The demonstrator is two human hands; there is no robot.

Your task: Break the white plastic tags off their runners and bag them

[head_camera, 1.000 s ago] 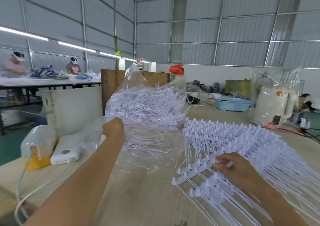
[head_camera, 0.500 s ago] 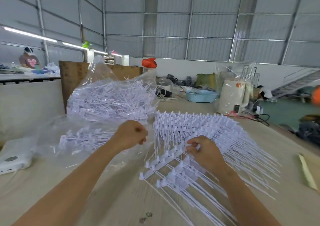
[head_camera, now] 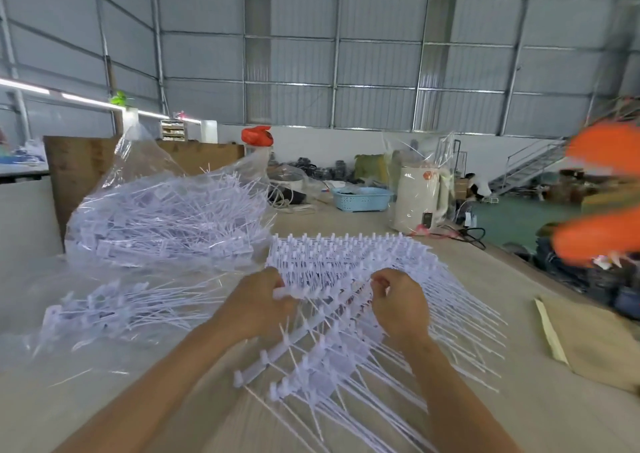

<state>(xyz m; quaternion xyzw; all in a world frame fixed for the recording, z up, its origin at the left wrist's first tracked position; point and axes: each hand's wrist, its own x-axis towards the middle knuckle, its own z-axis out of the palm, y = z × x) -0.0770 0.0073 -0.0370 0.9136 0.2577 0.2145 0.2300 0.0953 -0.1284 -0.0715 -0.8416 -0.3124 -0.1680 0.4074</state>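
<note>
two hands [head_camera: 258, 300], two clear bags [head_camera: 166, 217]

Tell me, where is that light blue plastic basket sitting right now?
The blue basket sits far back on the table, right of centre in the head view, just left of the white kettle wrapped in clear plastic.

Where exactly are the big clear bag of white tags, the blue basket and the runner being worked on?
clear bag [head_camera: 166, 217], head view, on its bulging front side.
blue basket [head_camera: 362, 200], head view, on its front wall.
runner [head_camera: 304, 328], head view, on its bar between the hands.
</note>
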